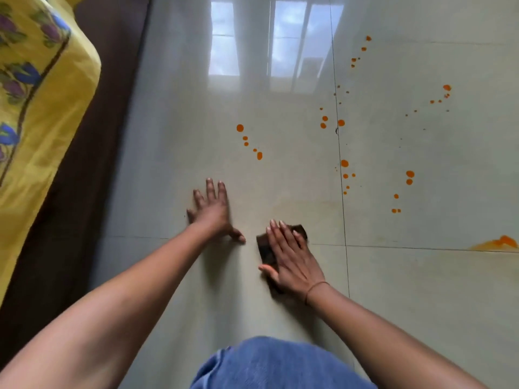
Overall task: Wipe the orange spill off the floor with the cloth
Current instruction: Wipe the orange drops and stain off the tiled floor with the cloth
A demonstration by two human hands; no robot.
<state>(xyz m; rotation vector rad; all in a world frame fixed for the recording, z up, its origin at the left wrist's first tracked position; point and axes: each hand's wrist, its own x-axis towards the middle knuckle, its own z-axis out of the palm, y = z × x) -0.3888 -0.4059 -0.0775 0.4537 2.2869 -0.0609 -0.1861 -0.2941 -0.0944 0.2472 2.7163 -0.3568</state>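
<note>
Orange drops [344, 163] lie scattered over the pale glossy floor tiles [179, 122], in a line at the centre [259, 155] and in clusters further right. An orange smear [498, 243] sits at the right edge. My right hand [292, 259] lies flat, palm down, on a small dark brown cloth [265, 247], pressing it to the floor below the drops. Most of the cloth is hidden under the hand. My left hand [212, 211] rests flat on the bare tile to the left, fingers spread, holding nothing.
A bed with a yellow floral sheet [36, 88] and dark brown base [92, 153] runs along the left side. My knee in blue denim [275, 366] is at the bottom centre. A window reflects in the tiles at the top.
</note>
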